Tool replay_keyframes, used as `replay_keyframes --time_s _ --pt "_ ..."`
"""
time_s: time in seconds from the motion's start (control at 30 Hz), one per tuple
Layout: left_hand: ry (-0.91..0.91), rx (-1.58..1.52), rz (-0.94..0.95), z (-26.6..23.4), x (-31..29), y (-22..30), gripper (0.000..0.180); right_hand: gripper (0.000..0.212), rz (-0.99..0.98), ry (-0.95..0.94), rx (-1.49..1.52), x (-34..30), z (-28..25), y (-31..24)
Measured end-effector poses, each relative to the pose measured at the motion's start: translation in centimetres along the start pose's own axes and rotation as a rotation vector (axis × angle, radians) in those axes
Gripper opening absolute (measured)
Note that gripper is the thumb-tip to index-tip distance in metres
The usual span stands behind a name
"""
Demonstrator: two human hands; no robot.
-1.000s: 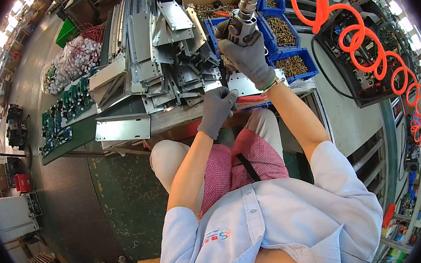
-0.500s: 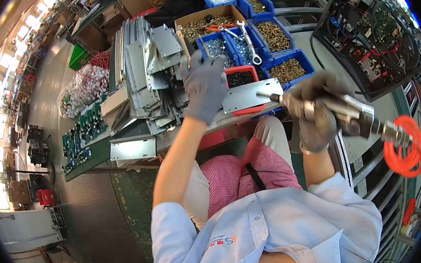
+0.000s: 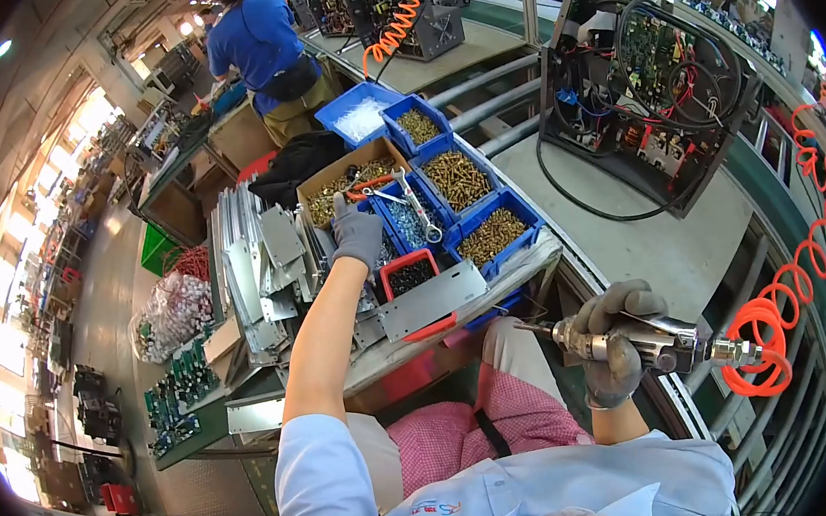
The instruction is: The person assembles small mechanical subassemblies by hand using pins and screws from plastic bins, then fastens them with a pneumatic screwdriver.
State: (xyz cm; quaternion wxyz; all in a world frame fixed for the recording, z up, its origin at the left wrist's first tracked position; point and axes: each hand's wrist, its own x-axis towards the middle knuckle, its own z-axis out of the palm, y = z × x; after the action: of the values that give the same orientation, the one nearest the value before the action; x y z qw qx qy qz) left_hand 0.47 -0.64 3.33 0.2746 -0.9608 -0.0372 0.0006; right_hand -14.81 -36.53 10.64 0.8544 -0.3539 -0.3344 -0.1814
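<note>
Hands well apart, both in grey gloves. Right hand (image 3: 615, 370) near right, fingers wrapped round a silver metal air driver (image 3: 673, 342), thin bit pointing left; orange coiled air hose (image 3: 751, 390) joined at its right end. Left hand (image 3: 360, 236) farther off, at the near side of a brown cardboard box (image 3: 346, 165) of small brass-coloured parts; can't tell if the fingers pinch anything. Orange-handled tool (image 3: 377, 181) just right of the fingers.

Driver probably weighty, rigid, slick on bare metal; hold round the thick body, hose may tug.

Flat silver metal plate (image 3: 431, 301) between the hands, near edge of the bench (image 3: 540, 255), overlapping a red plastic bin (image 3: 405, 259) of small black parts. Plate looks thin, stiff, likely light and slippery; take by the long edges, could bend.

Blue plastic bins (image 3: 507, 262) of small metal parts right of the left hand, silver wrench (image 3: 417, 205) lying over them. Loose stack of silver metal plates (image 3: 279, 238) to its left. Far right: black metal chassis (image 3: 650, 105), boards and cables exposed. Far left: person in a blue shirt (image 3: 256, 41).
</note>
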Motion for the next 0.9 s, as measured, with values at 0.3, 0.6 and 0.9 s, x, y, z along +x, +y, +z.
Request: replay_keyframes --time_s 0.3,0.6,0.9 --pt "0.309 -0.192 -0.108 -2.5 -2.7 -1.8 0.018 0.042 0.054 0.015 0.070 -0.3 0.3 0.3" --pt "0.143 -2.092 -0.023 -9.3 -21.0 6.2 0.027 0.043 -0.047 -0.006 0.173 0.9 4.0 2.7" --pt "0.024 -2.385 -0.171 -8.5 -27.0 5.1 0.048 0.045 0.158 -0.063 0.366 -0.7 8.0 3.8"
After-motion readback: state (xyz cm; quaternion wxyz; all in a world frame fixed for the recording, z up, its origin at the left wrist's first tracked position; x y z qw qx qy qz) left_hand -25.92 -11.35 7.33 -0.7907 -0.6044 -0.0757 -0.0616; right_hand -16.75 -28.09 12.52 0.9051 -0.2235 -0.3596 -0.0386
